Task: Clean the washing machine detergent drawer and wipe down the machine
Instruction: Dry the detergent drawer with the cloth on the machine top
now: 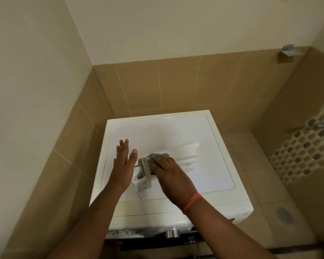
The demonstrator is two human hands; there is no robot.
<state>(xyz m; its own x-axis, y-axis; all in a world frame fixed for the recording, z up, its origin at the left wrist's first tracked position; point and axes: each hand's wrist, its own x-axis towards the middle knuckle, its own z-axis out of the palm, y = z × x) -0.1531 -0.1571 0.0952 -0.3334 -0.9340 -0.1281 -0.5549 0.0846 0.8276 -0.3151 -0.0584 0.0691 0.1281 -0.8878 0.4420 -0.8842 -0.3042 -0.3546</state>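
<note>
A: Lying on top of the washing machine [204, 131], toward its front-left part: the detergent drawer [168, 161], white, pulled fully free and resting on the lid with its front panel pointing toward the right rear corner.

B: And the hands?

A: Left hand [124, 165] spread flat, fingers straight and apart, released, grasping nothing; standing on edge just left of the drawer's compartment end, thumb up. Touching the drawer or only beside it: cannot tell.

B: Right hand?

A: Right hand [169, 174] clenched around a blue cloth [158, 156], pressed down onto the middle of the drawer. Only a small bunch of the cloth showing past the fingertips, at the far side of the hand. Orange thread band [192, 201] round the right wrist.

B: Anything else near the washing machine?

A: At the machine's front edge, below the forearms, a silver round knob [171, 233] on the control panel. Left of the knob, a dark slot, partly hidden by the left forearm. Behind the machine and to its left, tan wall tiles [157, 86] up to mid-height, pale painted wall above. Right of the machine, tiled floor with a round metal drain [283, 214]. Further right, a white lattice mat [305, 144] leaning against the side wall. High above the machine's right rear corner, a small metal bracket [289, 51] on the wall.
</note>
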